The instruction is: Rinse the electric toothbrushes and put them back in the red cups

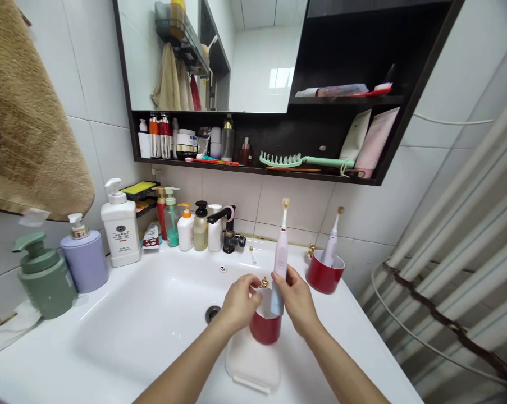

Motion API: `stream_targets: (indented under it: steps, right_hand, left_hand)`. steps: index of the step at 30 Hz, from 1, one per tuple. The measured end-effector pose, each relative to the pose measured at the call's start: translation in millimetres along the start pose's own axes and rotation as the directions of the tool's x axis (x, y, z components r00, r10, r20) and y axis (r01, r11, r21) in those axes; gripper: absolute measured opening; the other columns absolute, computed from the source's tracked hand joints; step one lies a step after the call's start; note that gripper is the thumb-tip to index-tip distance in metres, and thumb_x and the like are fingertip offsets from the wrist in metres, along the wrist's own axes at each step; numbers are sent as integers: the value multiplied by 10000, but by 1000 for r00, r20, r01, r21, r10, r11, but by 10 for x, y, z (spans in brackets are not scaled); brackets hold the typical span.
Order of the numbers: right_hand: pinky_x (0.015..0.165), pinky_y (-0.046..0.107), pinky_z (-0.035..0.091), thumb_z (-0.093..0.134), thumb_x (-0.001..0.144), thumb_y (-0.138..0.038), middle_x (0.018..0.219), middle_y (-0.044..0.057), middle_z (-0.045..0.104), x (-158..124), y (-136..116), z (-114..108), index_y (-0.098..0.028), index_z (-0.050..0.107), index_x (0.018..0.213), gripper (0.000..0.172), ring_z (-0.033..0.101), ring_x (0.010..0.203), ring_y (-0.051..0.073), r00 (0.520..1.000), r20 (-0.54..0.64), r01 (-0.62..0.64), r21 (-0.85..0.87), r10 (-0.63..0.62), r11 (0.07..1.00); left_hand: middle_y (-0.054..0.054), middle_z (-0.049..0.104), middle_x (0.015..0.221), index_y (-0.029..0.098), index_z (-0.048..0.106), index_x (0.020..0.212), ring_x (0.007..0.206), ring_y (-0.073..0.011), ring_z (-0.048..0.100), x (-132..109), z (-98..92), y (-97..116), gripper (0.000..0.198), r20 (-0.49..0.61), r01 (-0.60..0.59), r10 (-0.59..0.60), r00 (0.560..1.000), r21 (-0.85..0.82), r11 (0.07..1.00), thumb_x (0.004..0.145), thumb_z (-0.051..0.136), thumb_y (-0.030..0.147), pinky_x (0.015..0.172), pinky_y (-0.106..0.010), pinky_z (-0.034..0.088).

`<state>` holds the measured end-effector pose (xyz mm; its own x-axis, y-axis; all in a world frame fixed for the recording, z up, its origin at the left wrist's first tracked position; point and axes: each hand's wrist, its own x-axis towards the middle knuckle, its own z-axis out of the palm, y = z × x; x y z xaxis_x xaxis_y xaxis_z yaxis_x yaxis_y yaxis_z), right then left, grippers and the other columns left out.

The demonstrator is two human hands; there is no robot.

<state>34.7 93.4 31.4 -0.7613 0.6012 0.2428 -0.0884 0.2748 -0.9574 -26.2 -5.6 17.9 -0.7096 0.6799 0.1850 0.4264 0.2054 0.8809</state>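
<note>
My right hand (297,297) grips a pink electric toothbrush (281,252) by its lower body. The brush stands nearly upright, head up, its pale blue base at the opening of a red cup (265,329). This cup has a white inside and a gold ornament on its far side. My left hand (241,303) is closed at the cup's left rim, thumb and fingers bent around the edge. Below the cup lies a whitish translucent flat case (253,365). To the right, a second red cup (325,279) holds another electric toothbrush (331,241), leaning slightly.
Behind the white sink (152,314) stands a black faucet (228,227). A small brush head (252,255) lies on the back ledge. Several pump bottles, including a white one (120,230), line the left side. Above hangs a dark mirror cabinet (274,175) with toiletries. A ribbed curtain (459,252) hangs right.
</note>
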Motion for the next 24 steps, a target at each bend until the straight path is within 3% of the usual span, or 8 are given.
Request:
stream_targets:
  steps: [2, 5, 8, 13, 19, 24]
  right_hand:
    - [536, 218, 394, 436, 658, -345, 693, 3, 522, 119, 123, -4, -170, 418, 934, 328, 482, 593, 121, 1000, -23, 9, -52, -10, 999]
    - [530, 242, 398, 417, 654, -354, 629, 16, 538, 162, 342, 17, -149, 485, 826, 276, 498, 570, 142, 1000, -18, 2, -160, -5, 987]
    - [572, 265, 389, 416, 643, -381, 644, 46, 556, 124, 506, 6, -150, 548, 677, 269, 512, 624, 174, 1000, -12, 6, -287, -10, 958]
    - [657, 267, 367, 432, 631, -363, 747, 83, 564, 138, 553, -85, -140, 589, 678, 277, 511, 734, 196, 999, -11, 36, -437, -45, 899]
    - [700, 250, 366, 417, 671, -326, 828, 77, 580, 463, 358, -228, -137, 563, 836, 291, 510, 793, 177, 995, -33, 62, -519, -92, 852]
    - [683, 302, 396, 359, 748, -334, 845, 29, 561, 873, 236, -380, -149, 506, 885, 273, 514, 765, 131, 996, -56, 28, -584, -75, 811]
  left_hand:
    - [-17, 494, 862, 197, 492, 779, 788, -147, 453, -50, 35, -37, 225, 74, 9, -30, 997, 271, 962, 556, 477, 185, 688, -261, 351]
    - [-40, 390, 1084, 205, 495, 810, 946, -204, 380, -108, 153, -98, 306, 120, 21, -85, 989, 457, 889, 507, 509, 161, 703, -282, 351]
    - [-34, 326, 1160, 182, 515, 754, 1003, -191, 334, -99, 285, -200, 240, 94, -7, -44, 995, 483, 876, 528, 472, 113, 764, -271, 326]
    - [-23, 483, 954, 163, 520, 663, 931, -153, 382, 21, 361, -268, 133, 67, -98, 76, 995, 437, 894, 540, 488, 122, 795, -233, 306]
    - [-14, 497, 898, 171, 524, 705, 862, -147, 406, 419, 358, 15, 151, 28, -214, 231, 973, 495, 842, 556, 514, 149, 764, -237, 329]
    - [-28, 487, 907, 163, 522, 709, 842, -155, 416, 861, 430, 170, 151, 7, -238, 283, 959, 559, 795, 564, 540, 203, 755, -247, 335]
